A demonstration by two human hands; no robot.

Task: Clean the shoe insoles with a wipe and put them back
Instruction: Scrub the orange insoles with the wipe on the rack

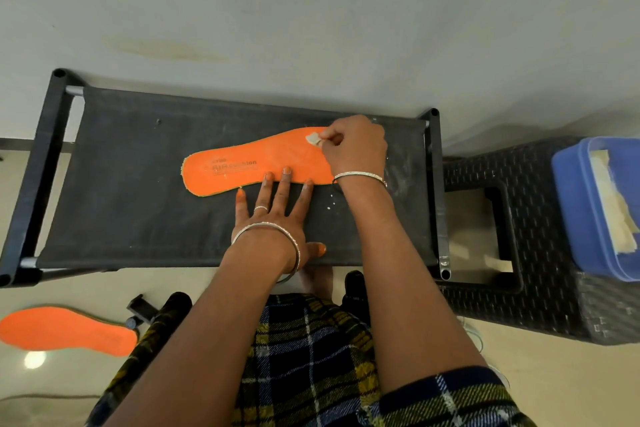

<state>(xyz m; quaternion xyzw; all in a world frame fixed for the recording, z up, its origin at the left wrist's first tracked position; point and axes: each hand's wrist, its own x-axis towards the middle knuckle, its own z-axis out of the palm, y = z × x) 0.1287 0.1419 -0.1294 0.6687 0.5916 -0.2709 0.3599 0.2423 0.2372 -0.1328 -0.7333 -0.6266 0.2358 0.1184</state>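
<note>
Your right hand [353, 149] pinches the wipe [313, 139] against the insole [277, 152]; your left hand [273, 218], fingers straight, presses 3 fingertips just below the "cushion" print.

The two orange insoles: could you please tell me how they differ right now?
The insole on the rack lies on the black rack; the insole on the floor lies on the tiles, lower left. The left hand presses straight fingers on the first, and the right hand pinches a wipe against its right end; the second is untouched. Both are orange and lie flat.
</note>
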